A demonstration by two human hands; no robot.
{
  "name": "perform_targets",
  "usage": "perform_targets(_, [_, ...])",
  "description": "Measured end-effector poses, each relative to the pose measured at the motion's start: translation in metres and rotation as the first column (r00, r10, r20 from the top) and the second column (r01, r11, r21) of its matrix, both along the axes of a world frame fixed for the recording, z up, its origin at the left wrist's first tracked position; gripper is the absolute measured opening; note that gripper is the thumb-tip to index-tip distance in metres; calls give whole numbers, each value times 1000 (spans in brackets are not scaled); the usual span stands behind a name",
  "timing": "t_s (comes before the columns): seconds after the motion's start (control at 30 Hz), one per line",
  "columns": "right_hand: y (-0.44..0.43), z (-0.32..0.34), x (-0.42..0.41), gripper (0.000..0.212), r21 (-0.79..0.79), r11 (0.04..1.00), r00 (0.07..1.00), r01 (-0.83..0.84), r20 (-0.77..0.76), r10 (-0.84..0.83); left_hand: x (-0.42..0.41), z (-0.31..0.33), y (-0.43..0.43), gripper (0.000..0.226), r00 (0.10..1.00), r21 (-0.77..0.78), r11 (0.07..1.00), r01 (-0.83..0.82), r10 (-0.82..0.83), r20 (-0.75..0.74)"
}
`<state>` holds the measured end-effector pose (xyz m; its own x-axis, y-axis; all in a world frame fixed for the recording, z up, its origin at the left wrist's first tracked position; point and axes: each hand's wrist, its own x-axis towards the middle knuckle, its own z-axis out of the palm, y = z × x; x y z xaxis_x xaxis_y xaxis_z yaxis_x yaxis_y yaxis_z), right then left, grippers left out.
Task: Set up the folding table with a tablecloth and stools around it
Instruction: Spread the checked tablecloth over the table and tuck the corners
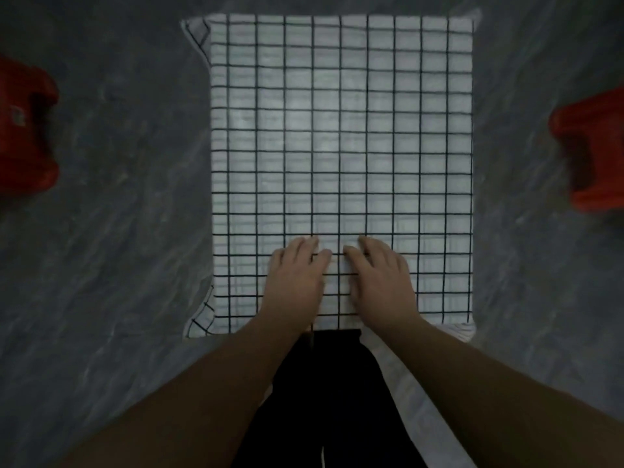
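Note:
A white tablecloth (341,130) with a black grid covers the whole top of the folding table, its corners hanging down at the left. My left hand (295,276) and my right hand (381,276) lie flat, palms down, side by side on the cloth near the table's front edge, fingers slightly spread and holding nothing. One red stool (27,130) stands on the floor to the left of the table. A second red stool (594,150) stands to the right. Both are cut off by the frame edges.
The grey marbled floor (118,214) surrounds the table on all sides. My legs in black trousers (324,400) stand right against the front edge of the table.

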<state>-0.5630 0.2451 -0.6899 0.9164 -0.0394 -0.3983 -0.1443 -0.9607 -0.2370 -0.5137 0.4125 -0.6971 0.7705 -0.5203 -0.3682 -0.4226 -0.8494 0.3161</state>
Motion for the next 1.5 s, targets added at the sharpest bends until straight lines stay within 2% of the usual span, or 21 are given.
perform_targets(0.17, [-57, 1, -19, 54, -10, 989, 989, 149, -6, -149, -1, 5, 39, 60, 998, 91, 994, -61, 63, -17])
perform_targets(0.3, [-109, 4, -34, 52, -17, 935, 935, 355, -5, -355, 4, 14, 71, 60, 982, 192, 967, -168, 181, -55])
perform_targets(0.37, [-120, 8, -30, 51, -3, 917, 917, 398, 12, -398, 11, 18, 77, 59, 973, 225, 953, -202, 222, -63])
perform_targets(0.43, [-120, 11, -13, 50, 12, 950, 949, 313, 30, -313, 22, 22, 69, 58, 974, 215, 954, -208, 222, -45])
perform_targets(0.63, [-63, 6, 80, 53, 100, 995, 993, 21, 116, -33, 80, 15, -11, 53, 996, 5, 997, -83, 83, 34])
perform_targets(0.77, [-37, -7, 140, 52, 110, 992, 984, -55, 174, 35, 128, -2, -50, 54, 994, -27, 995, -91, 93, 56])
perform_targets(0.93, [-67, -13, 169, 49, 25, 997, 987, -69, 144, 65, 165, -8, -39, 43, 996, 12, 1000, -14, 13, 87])
perform_targets(1.23, [-165, -6, 174, 44, -51, 975, 963, 218, 176, -206, 180, 3, 39, 45, 982, 139, 974, -180, 171, 75])
perform_targets(1.33, [-162, -5, 195, 44, -26, 983, 961, 184, 214, -175, 194, 6, 29, 45, 980, 95, 980, -176, 165, 112])
perform_targets(1.5, [-120, -9, 251, 52, 70, 996, 968, 47, 244, -62, 259, 2, -29, 53, 986, -25, 1000, -17, 21, 167])
